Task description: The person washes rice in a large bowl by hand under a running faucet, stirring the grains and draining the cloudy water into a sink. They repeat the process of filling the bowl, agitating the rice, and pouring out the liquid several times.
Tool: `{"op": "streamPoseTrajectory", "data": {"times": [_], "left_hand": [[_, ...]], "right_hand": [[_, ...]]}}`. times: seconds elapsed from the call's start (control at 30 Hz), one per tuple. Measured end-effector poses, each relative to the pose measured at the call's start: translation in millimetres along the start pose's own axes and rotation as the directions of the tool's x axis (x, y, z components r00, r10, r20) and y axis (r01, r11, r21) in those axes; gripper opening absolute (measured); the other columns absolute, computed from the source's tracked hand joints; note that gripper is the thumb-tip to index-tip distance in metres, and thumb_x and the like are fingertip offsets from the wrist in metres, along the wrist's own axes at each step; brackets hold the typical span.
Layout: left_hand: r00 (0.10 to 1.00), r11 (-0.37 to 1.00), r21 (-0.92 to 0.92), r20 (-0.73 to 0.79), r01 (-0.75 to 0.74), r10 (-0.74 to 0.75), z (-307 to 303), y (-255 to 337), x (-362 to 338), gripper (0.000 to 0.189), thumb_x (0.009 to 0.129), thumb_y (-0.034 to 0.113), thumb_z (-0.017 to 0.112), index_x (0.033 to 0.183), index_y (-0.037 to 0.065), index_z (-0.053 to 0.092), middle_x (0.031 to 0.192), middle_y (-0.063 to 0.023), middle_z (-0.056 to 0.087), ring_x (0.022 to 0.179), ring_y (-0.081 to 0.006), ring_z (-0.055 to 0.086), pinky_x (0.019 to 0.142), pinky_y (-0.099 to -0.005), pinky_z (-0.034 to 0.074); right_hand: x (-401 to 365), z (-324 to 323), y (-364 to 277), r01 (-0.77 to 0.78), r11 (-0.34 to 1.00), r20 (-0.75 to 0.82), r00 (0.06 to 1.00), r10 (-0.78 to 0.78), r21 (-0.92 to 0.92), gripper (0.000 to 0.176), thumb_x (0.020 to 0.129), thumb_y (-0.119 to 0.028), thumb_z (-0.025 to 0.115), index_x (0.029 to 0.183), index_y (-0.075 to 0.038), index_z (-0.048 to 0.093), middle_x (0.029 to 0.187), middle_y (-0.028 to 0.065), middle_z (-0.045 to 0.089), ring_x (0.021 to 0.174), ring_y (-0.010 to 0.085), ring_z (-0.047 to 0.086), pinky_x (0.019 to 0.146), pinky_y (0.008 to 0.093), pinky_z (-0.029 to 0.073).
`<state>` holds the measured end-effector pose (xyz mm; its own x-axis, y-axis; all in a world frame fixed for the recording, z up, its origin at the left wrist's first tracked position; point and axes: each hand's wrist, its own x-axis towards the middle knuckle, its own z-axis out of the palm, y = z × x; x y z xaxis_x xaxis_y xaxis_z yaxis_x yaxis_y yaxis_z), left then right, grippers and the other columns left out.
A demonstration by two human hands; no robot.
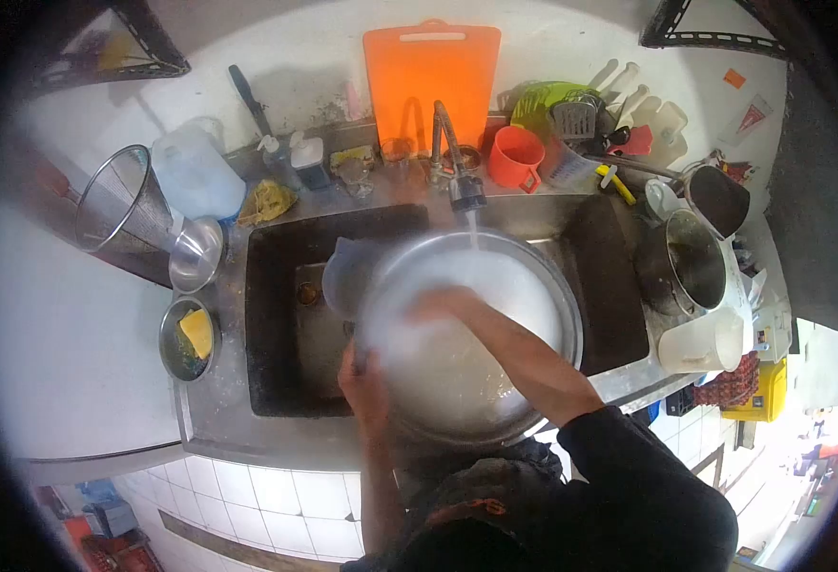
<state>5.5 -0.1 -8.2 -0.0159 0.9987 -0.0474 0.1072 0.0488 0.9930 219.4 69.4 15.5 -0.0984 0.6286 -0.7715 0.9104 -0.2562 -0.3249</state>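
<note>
A large round metal basin [571, 353] sits over the double sink, tilted a little, with whitish cloudy water [505, 296] in it. Water runs into it from the faucet [466, 195]. My left hand [365, 386] is closed on the basin's left edge. Inside the basin, my right hand [443, 303] is smeared by motion, and its fingers cannot be made out. Just left of the basin, a translucent plastic container [344, 276] is partly hidden behind it in the left sink bowl [280, 372].
An orange cutting board [433, 81] leans on the wall behind the faucet, near a red mug [516, 159]. Left are a metal bowl with a yellow sponge [196, 332], a strainer [118, 195] and a jug [195, 172]. A pot [683, 262] and white container [703, 341] stand right.
</note>
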Motion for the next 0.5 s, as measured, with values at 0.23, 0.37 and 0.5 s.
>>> {"op": "streamPoseTrajectory", "data": {"times": [0.23, 0.37, 0.5], "left_hand": [[0.998, 0.998, 0.051, 0.047, -0.037, 0.034, -2, 13, -2, 0.027, 0.092, 0.011, 0.062, 0.115, -0.003, 0.064, 0.093, -0.0052, 0.065, 0.085, -0.0145, 0.057, 0.079, -0.0313, 0.045], [1.000, 0.999, 0.050, 0.002, 0.005, -0.005, -1, 13, -1, 0.025, 0.092, 0.009, 0.060, 0.114, -0.001, 0.065, 0.100, -0.0058, 0.067, 0.090, -0.0157, 0.059, 0.082, -0.0310, 0.046], [0.996, 0.996, 0.033, 0.036, 0.081, -0.082, -2, 13, -2, 0.027, 0.092, 0.008, 0.059, 0.116, -0.001, 0.064, 0.101, -0.0081, 0.067, 0.091, -0.0168, 0.060, 0.082, -0.0320, 0.047]], "right_hand": [[-34, 74, 21, 0.326, 0.891, 0.078, 0.945, -0.318, -0.315, 0.069, 0.083, -0.067, 0.055, 0.137, -0.025, 0.055, 0.150, 0.0138, 0.041, 0.141, 0.0362, 0.033, 0.108, 0.0667, 0.025], [-101, 113, 34, 0.193, 0.907, -0.375, 0.863, -0.338, -0.374, 0.071, 0.080, -0.060, 0.062, 0.140, -0.024, 0.050, 0.147, 0.0159, 0.041, 0.141, 0.0425, 0.027, 0.107, 0.0727, 0.019], [-113, 117, 55, 0.083, 0.960, -0.408, 0.893, -0.191, -0.268, 0.075, 0.080, -0.061, 0.064, 0.143, -0.027, 0.045, 0.149, 0.0157, 0.037, 0.138, 0.0460, 0.028, 0.107, 0.0733, 0.019]]}}
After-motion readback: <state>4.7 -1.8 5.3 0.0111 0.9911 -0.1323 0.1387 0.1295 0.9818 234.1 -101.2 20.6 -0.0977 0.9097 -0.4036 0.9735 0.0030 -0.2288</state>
